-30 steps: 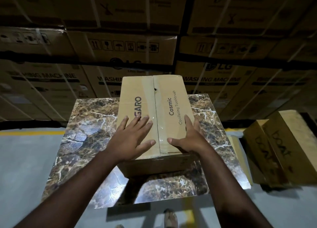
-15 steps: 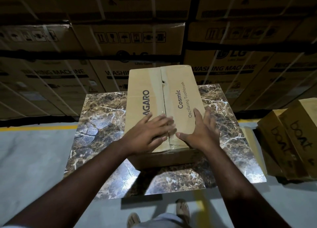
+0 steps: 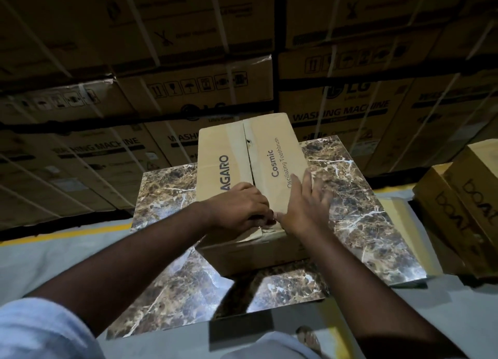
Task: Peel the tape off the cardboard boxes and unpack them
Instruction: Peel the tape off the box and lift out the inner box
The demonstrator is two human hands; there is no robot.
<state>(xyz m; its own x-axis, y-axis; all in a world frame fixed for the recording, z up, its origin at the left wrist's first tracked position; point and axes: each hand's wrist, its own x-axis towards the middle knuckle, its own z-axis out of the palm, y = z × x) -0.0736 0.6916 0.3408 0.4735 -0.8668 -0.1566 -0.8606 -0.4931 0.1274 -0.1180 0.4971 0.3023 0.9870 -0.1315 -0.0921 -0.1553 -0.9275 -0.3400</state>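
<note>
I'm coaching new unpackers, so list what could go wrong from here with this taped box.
1. The left hand picks at the tape near the box's near edge; the tape may tear off in a scrap rather than a strip.
2. The right hand only rests flat on top, so a hard pull could slide the box on the glossy table.

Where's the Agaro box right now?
Head view, centre: the Agaro box sits on the marble table, both hands on its near end, washing machine cartons stacked behind.
</note>
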